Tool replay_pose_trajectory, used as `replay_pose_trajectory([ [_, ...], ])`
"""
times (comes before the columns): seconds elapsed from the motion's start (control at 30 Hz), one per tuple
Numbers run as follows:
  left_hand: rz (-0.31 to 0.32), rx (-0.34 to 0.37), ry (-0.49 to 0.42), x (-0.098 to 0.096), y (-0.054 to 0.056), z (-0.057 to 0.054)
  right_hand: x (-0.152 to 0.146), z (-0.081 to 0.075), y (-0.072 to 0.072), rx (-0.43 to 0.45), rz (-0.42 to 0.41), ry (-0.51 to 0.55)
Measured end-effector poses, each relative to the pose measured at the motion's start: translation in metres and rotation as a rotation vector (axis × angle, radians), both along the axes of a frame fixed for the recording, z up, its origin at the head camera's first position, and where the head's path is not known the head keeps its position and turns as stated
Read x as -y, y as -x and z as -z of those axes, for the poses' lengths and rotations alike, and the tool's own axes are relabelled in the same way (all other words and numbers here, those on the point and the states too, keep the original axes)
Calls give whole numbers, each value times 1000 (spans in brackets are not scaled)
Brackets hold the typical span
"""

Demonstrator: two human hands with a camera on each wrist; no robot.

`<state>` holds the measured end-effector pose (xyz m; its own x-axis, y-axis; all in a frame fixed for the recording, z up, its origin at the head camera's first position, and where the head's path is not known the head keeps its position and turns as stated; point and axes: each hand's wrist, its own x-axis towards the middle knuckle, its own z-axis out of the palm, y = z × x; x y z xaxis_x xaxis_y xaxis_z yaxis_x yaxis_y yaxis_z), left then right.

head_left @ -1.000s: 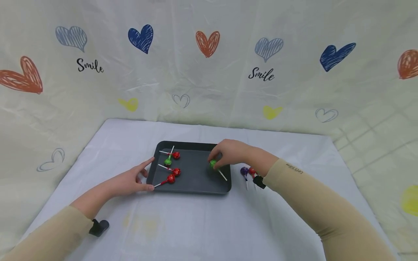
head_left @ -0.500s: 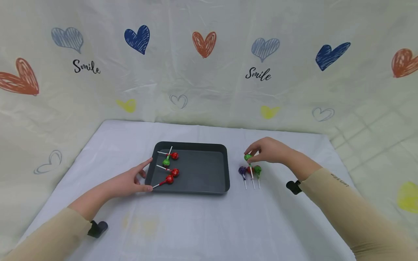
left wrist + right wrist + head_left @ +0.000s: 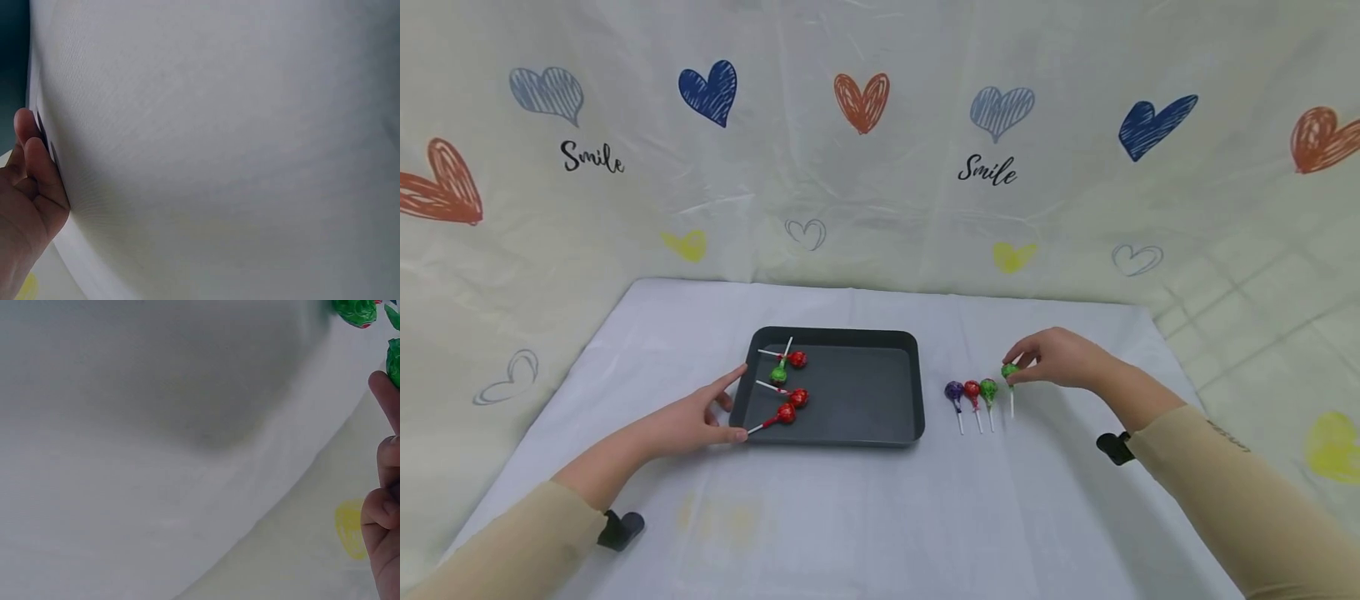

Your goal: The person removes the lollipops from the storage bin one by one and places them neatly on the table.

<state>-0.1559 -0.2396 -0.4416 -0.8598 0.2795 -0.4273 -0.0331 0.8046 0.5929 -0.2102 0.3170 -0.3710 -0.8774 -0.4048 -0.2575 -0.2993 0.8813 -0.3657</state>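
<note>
My right hand (image 3: 1063,360) pinches a green-wrapped lollipop (image 3: 1010,372) by its head, right of a short row, with its white stick pointing toward me. That row holds a purple lollipop (image 3: 954,391), a red lollipop (image 3: 972,389) and another green lollipop (image 3: 988,390), heads away from me. My left hand (image 3: 673,427) touches the left edge of a dark grey tray (image 3: 865,392), thumb and index finger spread along it. In the right wrist view the held lollipop (image 3: 394,361) shows only partly at the right edge. The left wrist view catches my left hand (image 3: 34,187) against the cloth.
Inside the tray's left side lie several lollipops: a red one (image 3: 797,359) at the top, a green one (image 3: 778,373) crossing it, and red ones (image 3: 786,412) below. A white cloth (image 3: 850,508) covers the table, and a heart-printed curtain (image 3: 910,200) hangs behind.
My right hand has carried the green lollipop from above the tray's right side rightward, past the row, and lowered it beside the other green one. My left hand has stayed at the tray.
</note>
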Motion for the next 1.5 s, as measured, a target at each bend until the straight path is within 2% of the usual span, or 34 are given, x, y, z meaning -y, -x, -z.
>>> replay_pose_trajectory([
  [0.37,-4,-6,0,-2,-1,-2,-1,26,3,77,-39,-87],
  [0.6,-2,-5,-4,-2,-1,-3,-4,34,6,63,-66,-75],
  [0.8,0,-6,0,-2,0,-3,-4,38,7,46,-56,-61],
  [1.2,-1,1,-8,-1,0,-2,-9,38,5,54,-21,-38],
  [1.5,-2,-1,-6,-1,1,-2,-6,22,2,14,-25,-10],
])
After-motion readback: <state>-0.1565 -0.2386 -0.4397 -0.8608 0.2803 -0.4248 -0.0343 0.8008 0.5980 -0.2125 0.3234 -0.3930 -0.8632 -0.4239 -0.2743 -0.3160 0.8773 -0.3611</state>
